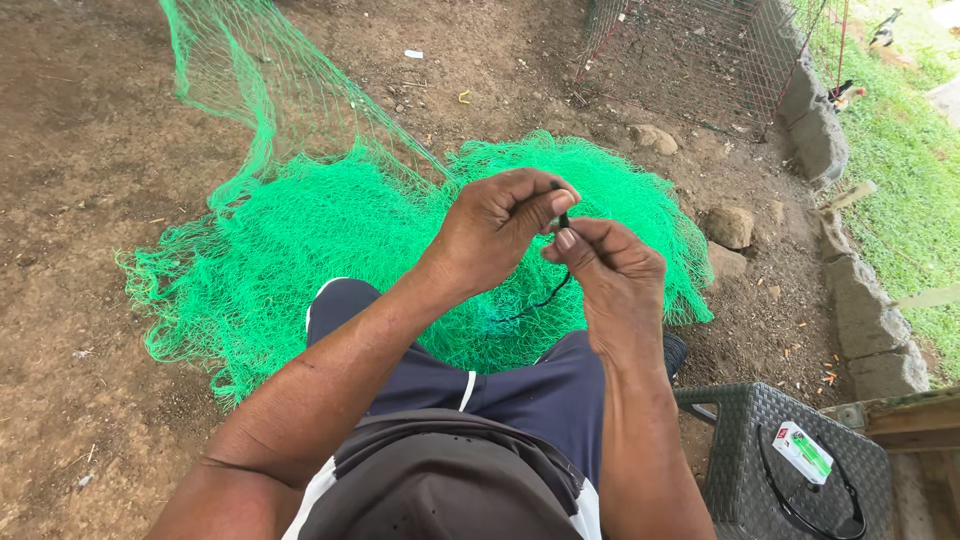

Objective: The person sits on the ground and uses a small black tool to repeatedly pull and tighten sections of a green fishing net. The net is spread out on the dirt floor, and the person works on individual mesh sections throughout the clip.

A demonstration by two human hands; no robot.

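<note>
Two bare hands meet above the person's lap, both pinched on one thin black cord (545,298). The left hand (495,232) closes thumb and forefinger on the cord's upper end; the right hand (612,268) nips the same end just below, fingertips almost touching those of the left. From that pinch the cord hangs in a slack curve down toward the green net (300,250), where its lower end is lost among the mesh; whether it is tied in there cannot be told.

Handling, as judged: the cord looks light and fully limp, holding no shape of its own, so it wants a fingertip pinch close to the working end, as both hands now have it. It appears smooth and narrow, so it is likely to slip through a loose grip.

The net lies heaped on the bare dirt ground (90,150) in front of the knees, with one strip running away toward the top of the view. It seems soft, airy and light for its bulk, but prone to snag on fingers and stones (730,226). It is best gathered by a bunched fold or along an edge, not by single strands.

To the right stands a dark woven stool (740,440) carrying a small green-and-white packet (803,452) and a loop of black cord. A wire cage (690,50) stands beyond the net.
</note>
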